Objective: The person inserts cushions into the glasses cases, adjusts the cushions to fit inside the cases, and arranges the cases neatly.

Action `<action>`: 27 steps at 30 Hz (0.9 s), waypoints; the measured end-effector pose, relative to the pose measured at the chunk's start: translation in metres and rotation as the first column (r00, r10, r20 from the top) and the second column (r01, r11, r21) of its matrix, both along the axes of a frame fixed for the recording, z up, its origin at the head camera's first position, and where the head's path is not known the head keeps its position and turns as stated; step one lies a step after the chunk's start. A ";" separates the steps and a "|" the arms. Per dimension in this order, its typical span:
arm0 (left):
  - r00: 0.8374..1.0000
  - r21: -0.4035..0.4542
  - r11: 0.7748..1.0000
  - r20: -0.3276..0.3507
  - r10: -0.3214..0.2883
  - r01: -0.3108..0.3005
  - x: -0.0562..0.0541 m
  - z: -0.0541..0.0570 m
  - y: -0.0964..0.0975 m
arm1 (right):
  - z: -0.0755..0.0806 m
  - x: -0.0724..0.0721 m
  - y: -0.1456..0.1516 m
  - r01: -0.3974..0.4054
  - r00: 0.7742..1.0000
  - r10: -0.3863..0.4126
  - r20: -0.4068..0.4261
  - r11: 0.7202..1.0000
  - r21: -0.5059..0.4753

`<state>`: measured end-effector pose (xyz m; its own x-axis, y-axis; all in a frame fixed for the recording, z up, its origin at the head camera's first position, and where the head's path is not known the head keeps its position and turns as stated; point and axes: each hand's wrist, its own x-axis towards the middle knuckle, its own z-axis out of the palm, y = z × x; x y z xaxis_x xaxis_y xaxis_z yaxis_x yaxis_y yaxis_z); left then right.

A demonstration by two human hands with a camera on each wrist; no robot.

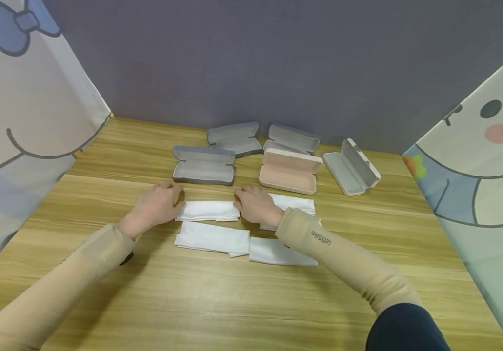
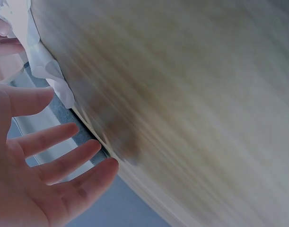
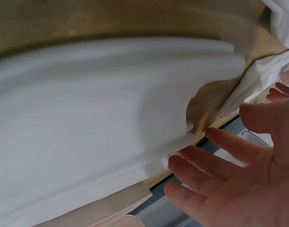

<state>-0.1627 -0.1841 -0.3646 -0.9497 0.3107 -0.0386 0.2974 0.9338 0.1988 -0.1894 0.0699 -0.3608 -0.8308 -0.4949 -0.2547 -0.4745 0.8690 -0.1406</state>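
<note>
A folded white cloth (image 1: 209, 210) lies flat on the table between the two hands. My left hand (image 1: 156, 204) is at its left end, the thumb tip right at the edge. In the left wrist view the left hand's fingers (image 2: 71, 161) are spread and loosely extended. My right hand (image 1: 257, 204) rests at the cloth's right end, thumb beside the edge. The right wrist view has its fingers (image 3: 210, 163) apart, with nothing held. Another folded white cloth (image 1: 292, 202) is partly hidden under the right hand and sleeve.
Two more folded cloths, a left one (image 1: 211, 238) and a right one (image 1: 277, 251), lie nearer. Behind the hands stand opened glasses cases: a grey one (image 1: 203, 170), a pink one (image 1: 288, 178), a white one (image 1: 348, 170) and others against the grey back panel (image 1: 251, 58).
</note>
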 end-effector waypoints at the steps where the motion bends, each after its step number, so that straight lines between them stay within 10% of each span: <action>1: 1.000 0.002 1.000 0.010 0.004 -0.004 0.000 -0.001 0.000 | 0.000 0.001 0.000 -0.004 1.000 0.004 -0.011 1.000 -0.002; 27: 0.995 0.152 0.983 -0.001 -0.102 0.101 -0.002 -0.006 0.004 | -0.006 0.006 -0.002 -0.027 0.986 -0.001 -0.169 0.986 -0.166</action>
<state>-0.1650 -0.1797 -0.3710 -0.9127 0.4086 0.0097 0.3875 0.8577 0.3380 -0.1835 0.0678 -0.3669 -0.8478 -0.5297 -0.0246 -0.5149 0.8334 -0.2007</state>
